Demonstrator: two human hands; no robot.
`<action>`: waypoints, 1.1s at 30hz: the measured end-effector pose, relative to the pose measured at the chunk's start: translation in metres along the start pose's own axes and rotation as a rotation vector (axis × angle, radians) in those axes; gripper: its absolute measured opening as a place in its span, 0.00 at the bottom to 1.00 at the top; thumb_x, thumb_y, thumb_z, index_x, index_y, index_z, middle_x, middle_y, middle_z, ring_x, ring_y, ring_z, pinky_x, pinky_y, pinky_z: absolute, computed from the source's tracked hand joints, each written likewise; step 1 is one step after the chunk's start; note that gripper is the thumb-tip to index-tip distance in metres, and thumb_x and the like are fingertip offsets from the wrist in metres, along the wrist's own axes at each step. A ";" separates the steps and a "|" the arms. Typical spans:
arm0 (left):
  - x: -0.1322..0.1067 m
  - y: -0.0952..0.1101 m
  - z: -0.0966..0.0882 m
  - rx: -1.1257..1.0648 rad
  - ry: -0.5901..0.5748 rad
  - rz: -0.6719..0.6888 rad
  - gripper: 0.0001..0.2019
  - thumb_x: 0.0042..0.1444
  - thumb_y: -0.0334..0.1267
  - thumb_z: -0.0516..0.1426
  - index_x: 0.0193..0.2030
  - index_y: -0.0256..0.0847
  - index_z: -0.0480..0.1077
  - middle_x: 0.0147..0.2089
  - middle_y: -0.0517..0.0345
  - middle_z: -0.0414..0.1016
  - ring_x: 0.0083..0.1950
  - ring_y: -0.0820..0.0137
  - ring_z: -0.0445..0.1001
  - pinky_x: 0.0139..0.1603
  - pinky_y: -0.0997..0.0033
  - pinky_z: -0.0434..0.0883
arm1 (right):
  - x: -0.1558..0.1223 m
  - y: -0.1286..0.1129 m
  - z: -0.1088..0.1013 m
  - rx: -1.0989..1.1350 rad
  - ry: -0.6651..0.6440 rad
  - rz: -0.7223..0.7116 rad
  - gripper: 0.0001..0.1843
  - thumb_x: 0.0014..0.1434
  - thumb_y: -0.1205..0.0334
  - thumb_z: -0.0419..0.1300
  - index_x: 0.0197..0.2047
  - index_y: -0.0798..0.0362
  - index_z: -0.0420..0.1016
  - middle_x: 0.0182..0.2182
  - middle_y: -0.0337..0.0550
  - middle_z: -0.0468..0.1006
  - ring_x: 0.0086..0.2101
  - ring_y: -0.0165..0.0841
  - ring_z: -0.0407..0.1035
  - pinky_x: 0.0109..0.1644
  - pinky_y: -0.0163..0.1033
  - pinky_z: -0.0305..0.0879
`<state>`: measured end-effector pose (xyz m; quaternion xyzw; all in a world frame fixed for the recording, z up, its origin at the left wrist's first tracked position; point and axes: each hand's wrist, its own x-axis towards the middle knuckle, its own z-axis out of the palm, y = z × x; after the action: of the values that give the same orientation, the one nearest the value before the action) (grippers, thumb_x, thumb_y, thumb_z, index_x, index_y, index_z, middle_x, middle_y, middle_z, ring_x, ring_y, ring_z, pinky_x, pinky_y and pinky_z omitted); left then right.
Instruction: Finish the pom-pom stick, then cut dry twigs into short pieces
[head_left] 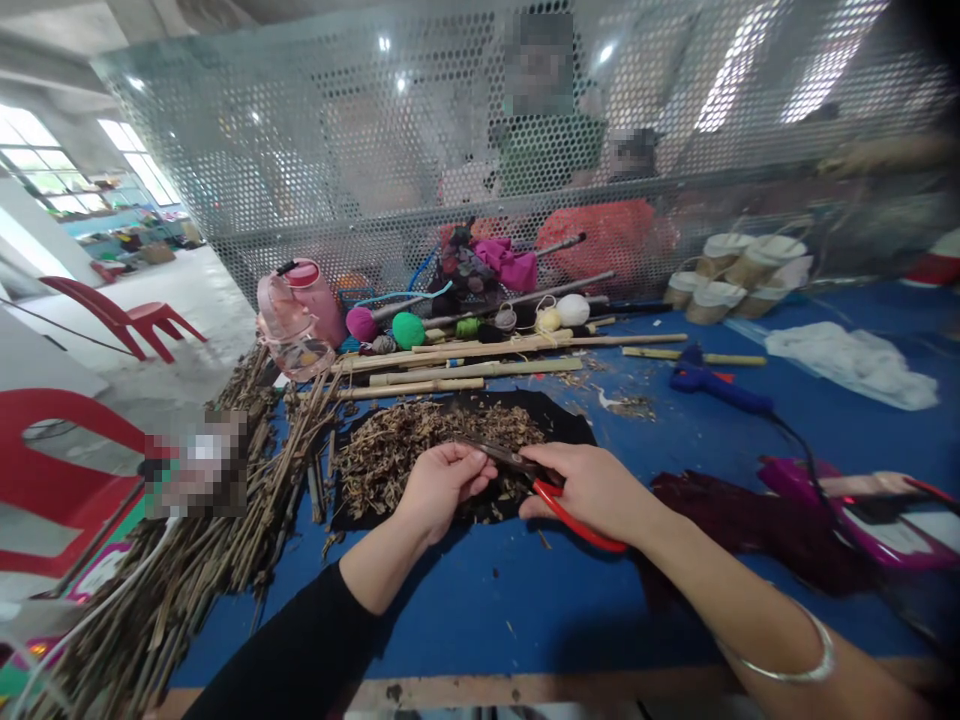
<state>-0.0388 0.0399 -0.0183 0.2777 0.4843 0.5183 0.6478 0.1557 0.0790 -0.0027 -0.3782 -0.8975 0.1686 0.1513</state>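
Note:
My right hand (600,490) is wrapped round the red handles of a pair of scissors (581,525), whose dark blades point left. Close to the blade tips, my left hand (442,485) is closed in a pinch; what lies between its fingers is too small to make out. Both hands are over a heap of dry brown plant bits (397,440), spread on a black cloth (566,420) on the blue table (465,620).
Bundled dry stalks (202,560) cover the table's left side. Bamboo sticks (480,372), yarn balls (409,330) and a pink jug (296,325) lie or stand behind the heap. A blue glue gun (720,385) and dark red cloth (750,520) are at right. People are behind the perforated screen (337,130).

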 end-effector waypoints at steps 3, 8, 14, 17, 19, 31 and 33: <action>0.002 0.000 -0.001 0.216 0.040 0.066 0.06 0.52 0.34 0.59 0.32 0.32 0.72 0.27 0.56 0.73 0.24 0.79 0.70 0.25 0.83 0.68 | -0.001 0.002 -0.006 0.018 0.015 0.030 0.27 0.45 0.40 0.64 0.44 0.48 0.73 0.35 0.42 0.78 0.32 0.36 0.71 0.33 0.36 0.63; 0.006 0.007 0.007 0.911 0.167 0.603 0.10 0.54 0.34 0.56 0.44 0.40 0.73 0.39 0.53 0.72 0.37 0.70 0.72 0.41 0.67 0.71 | -0.003 0.015 -0.019 0.103 0.063 0.132 0.28 0.48 0.43 0.62 0.49 0.50 0.70 0.32 0.42 0.79 0.28 0.34 0.70 0.31 0.35 0.63; 0.014 0.000 0.035 1.416 0.052 0.775 0.31 0.44 0.43 0.64 0.57 0.43 0.65 0.61 0.42 0.58 0.61 0.47 0.57 0.58 0.46 0.59 | -0.003 0.023 -0.025 0.186 0.055 0.181 0.25 0.52 0.45 0.58 0.48 0.51 0.68 0.35 0.43 0.78 0.31 0.35 0.70 0.34 0.36 0.64; 0.023 -0.008 0.039 1.445 0.012 0.695 0.30 0.44 0.36 0.65 0.56 0.43 0.65 0.63 0.42 0.57 0.62 0.49 0.57 0.60 0.50 0.59 | -0.003 0.025 -0.025 0.187 0.047 0.194 0.24 0.52 0.45 0.58 0.48 0.50 0.67 0.37 0.43 0.77 0.33 0.35 0.70 0.35 0.37 0.64; 0.028 -0.009 0.035 1.369 -0.004 0.671 0.28 0.48 0.33 0.62 0.57 0.41 0.64 0.59 0.42 0.62 0.60 0.55 0.62 0.60 0.56 0.61 | -0.004 0.028 -0.025 0.148 0.032 0.208 0.23 0.52 0.45 0.58 0.48 0.49 0.66 0.37 0.43 0.76 0.34 0.36 0.70 0.36 0.38 0.64; 0.024 0.002 0.011 1.262 0.069 0.685 0.23 0.49 0.31 0.61 0.54 0.37 0.67 0.57 0.43 0.68 0.57 0.60 0.66 0.60 0.61 0.61 | -0.006 0.029 -0.026 0.035 0.030 0.208 0.26 0.53 0.39 0.55 0.47 0.50 0.66 0.37 0.46 0.74 0.36 0.38 0.69 0.37 0.38 0.63; 0.031 0.000 0.012 1.256 0.047 0.682 0.19 0.50 0.29 0.60 0.50 0.37 0.71 0.52 0.45 0.73 0.54 0.61 0.70 0.58 0.61 0.63 | -0.005 0.026 -0.026 0.043 0.026 0.206 0.26 0.54 0.39 0.55 0.46 0.50 0.66 0.36 0.46 0.74 0.35 0.37 0.69 0.37 0.38 0.62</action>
<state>-0.0278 0.0704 -0.0240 0.7230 0.5914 0.3208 0.1568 0.1853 0.0976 0.0086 -0.4675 -0.8480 0.1977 0.1526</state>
